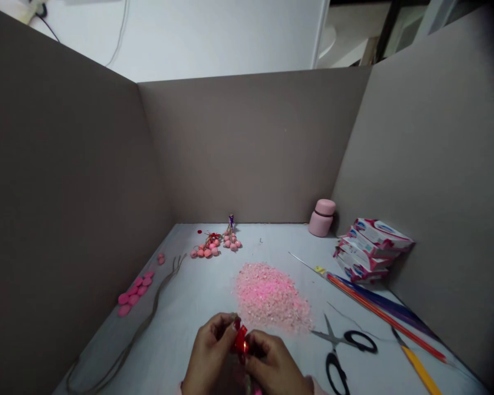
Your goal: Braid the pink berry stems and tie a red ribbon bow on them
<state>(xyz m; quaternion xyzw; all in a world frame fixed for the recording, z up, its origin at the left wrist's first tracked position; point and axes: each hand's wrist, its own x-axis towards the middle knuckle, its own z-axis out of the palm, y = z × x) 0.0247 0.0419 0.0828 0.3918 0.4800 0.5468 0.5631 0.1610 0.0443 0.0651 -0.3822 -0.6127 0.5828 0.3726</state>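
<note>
My left hand (208, 354) and my right hand (274, 365) meet at the near edge of the table, fingers pinched together around a small red piece (241, 339) that glows where light catches it. Both hands are closed on it. Just beyond them lies a heap of tiny pink beads (271, 296). What the red piece is exactly I cannot make out.
Black-handled scissors (341, 351) lie right of my hands, with long red and purple rods (389, 315) and a yellow tool (420, 370). Stacked boxes (372, 249) and a pink jar (322, 218) stand at the back right. Pink bead clusters (216, 245), pink discs (135, 291) and cords (148, 321) lie left. Grey partition walls surround the table.
</note>
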